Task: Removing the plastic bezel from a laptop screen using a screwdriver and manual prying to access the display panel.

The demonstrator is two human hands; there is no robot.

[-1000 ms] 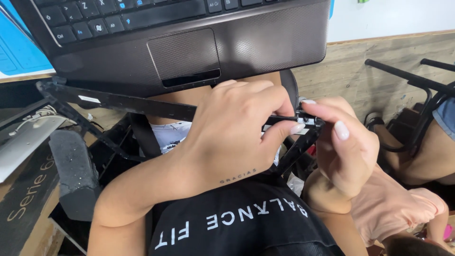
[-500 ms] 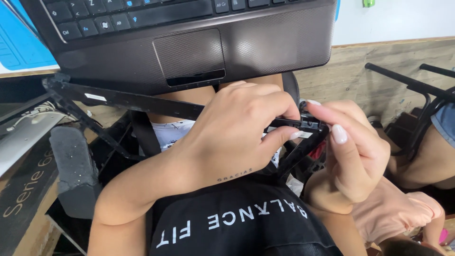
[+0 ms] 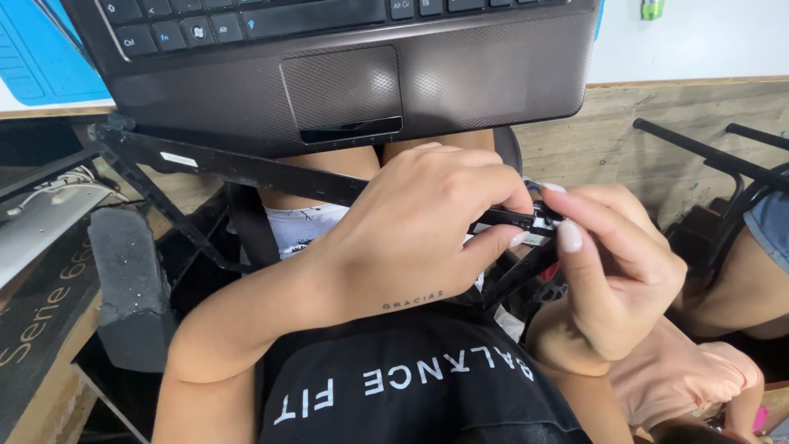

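The left hand curls over a thin black plastic frame bezel, its fingers folded down and closed around the bezel's right end. The right hand meets it from the right, thumb and forefinger pinched tight on the same corner, where a small pale tab shows between the fingertips. The bezel runs from far left to near right across the person's lap, one thin leg of it slanting down on the left side. A dark brown laptop with a textured palm rest and touchpad sits just beyond the hands, above the bezel. A grey foam block lies to the left, near a pale wooden board. Black metal chair legs stand at the right.
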